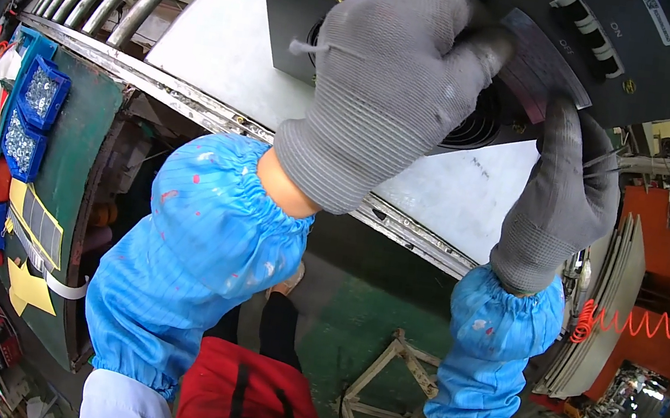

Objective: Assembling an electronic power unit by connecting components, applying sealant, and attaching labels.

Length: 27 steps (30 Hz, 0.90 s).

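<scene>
Pressing down from above in the head view, the left hand (394, 81), in a grey knit glove, lies flat over the dark metal box (311, 3) with its fingers curled together across the round fan grille (481, 127), the fingertips bent over the upper edge of a grey curved label strip (540, 67). Just beside it, the right hand (566, 189), also grey-gloved, reaches up from below; its fingers are held close together and the thumb and forefinger seem to pinch the lower end of that strip, though the grip itself is partly hidden. Both forearms wear blue sleeve covers (202, 251). The box sits on a white panel (221, 42) edged by a metal frame (197, 102), at the top centre of the view. Far left, blue bins (38, 98) of small screws rest on a green bench (76, 150). At right, an orange coiled hose (642, 321) hangs over the green floor (355, 313)
</scene>
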{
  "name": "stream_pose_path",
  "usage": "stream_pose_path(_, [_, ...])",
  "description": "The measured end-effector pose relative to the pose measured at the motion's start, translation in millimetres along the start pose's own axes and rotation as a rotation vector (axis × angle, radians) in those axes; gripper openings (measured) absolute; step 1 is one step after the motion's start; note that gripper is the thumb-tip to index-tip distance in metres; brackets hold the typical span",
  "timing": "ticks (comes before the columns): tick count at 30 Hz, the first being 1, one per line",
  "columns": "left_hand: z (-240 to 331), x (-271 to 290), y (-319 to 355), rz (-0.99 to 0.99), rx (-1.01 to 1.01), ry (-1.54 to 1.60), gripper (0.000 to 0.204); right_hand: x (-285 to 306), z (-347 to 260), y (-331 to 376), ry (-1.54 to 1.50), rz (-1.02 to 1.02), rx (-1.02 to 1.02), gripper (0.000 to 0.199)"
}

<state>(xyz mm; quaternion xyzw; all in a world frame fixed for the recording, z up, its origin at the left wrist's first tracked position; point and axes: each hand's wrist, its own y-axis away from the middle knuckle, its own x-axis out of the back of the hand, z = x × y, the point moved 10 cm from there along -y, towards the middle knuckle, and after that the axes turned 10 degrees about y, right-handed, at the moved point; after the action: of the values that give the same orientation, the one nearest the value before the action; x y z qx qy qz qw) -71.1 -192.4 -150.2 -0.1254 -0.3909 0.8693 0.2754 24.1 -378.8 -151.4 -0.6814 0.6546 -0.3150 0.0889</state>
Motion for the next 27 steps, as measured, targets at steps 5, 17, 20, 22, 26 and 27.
stream_pose_path(5, [2.6, -1.9, 1.6, 0.010, -0.020, 0.015, 0.019, 0.7, 3.8, 0.0, -0.014, 0.003, -0.018, 0.017])
stream_pose_path(17, [-8.2, -3.4, 3.5, -0.042, 0.201, -0.160, 0.026, -0.1, 1.7, 0.4, 0.028, -0.010, -0.038, 0.018])
stream_pose_path(20, [-29.4, 3.6, 17.1, -0.045, 0.379, -0.131, 0.029, -3.2, -1.4, 1.3, 0.001, -0.010, -0.024, 0.018])
stream_pose_path(22, [-36.1, 8.5, 30.7, -0.075, 0.543, 0.044, 0.031, -4.4, -2.6, 1.4, -0.039, -0.015, -0.020, 0.018])
stream_pose_path(26, [-42.9, -22.2, 62.5, -0.023, 0.921, 0.977, 0.036, 0.5, 2.7, 3.7, -0.054, -0.016, 0.008, 0.018])
stream_pose_path(27, [-43.2, -28.9, 61.5, -0.029, 0.922, 0.978, 0.036, 0.3, 5.3, 3.6, -0.068, -0.033, 0.005, 0.019])
